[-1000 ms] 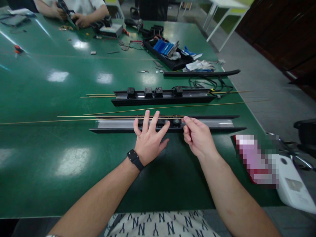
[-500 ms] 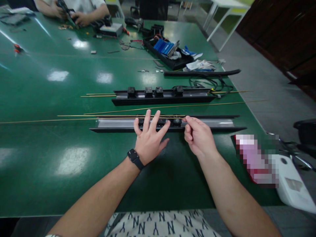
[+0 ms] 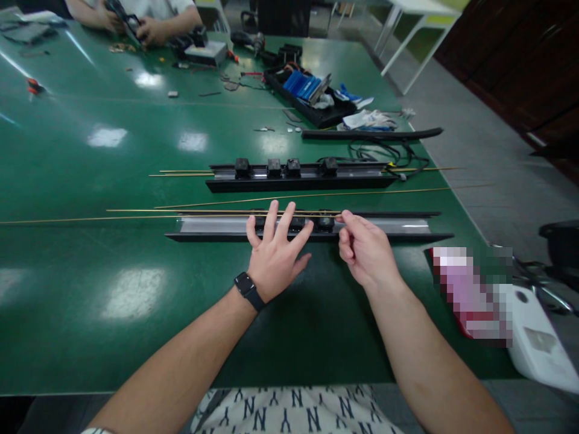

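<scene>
Fingers spread, my left hand (image 3: 277, 259) lies over the middle of a long black channel (image 3: 217, 237) with a pale inner strip. Small black blocks (image 3: 325, 220) sit in that channel, some partly hidden by the fingers. Thin brass-coloured rods (image 3: 140, 211) run lengthwise over the channel and stick out far to the left. My right hand (image 3: 366, 247) is closed in a pinch of thumb and forefinger at the right ends of these rods. Whether one rod or both are in the pinch is hard to see. A watch (image 3: 246, 284) is on my left wrist.
Behind lies a second black channel (image 3: 298, 182) with several black blocks and rods; a loose rod (image 3: 307, 196) lies between. Farther back are a black strip (image 3: 371, 134), gloves (image 3: 368, 119) and a black tray (image 3: 312, 111). A co-worker's hands (image 3: 151, 30) hold a dark object. A white device (image 3: 538, 337) is at right.
Both hands keep their pose on the rods and channel. The whole view has shifted very slightly; the co-worker's hands have moved a little.
</scene>
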Motion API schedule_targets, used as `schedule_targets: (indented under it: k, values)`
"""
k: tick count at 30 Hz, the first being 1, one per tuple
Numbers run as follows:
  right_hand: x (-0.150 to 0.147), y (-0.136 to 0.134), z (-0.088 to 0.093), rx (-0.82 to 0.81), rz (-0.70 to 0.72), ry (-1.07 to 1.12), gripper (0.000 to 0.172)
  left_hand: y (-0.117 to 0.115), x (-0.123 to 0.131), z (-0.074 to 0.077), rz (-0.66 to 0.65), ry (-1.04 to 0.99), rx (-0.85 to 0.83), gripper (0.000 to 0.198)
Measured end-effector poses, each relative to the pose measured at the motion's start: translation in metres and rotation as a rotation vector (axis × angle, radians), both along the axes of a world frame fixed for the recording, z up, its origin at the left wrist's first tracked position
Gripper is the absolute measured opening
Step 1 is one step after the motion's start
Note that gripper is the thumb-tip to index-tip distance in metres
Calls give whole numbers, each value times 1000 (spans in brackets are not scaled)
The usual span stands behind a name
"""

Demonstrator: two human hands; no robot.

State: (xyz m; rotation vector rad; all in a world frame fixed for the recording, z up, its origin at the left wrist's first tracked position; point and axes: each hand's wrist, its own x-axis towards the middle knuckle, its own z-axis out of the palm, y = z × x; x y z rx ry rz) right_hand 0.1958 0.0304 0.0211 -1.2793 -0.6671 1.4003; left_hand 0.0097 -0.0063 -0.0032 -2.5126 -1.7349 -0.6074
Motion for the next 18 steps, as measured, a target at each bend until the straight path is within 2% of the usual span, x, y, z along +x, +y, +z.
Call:
schedule_targets:
  k: [18]
  values:
    - [0, 0, -1, 17, -23, 29, 28, 0, -1, 0, -2, 3, 0, 66]
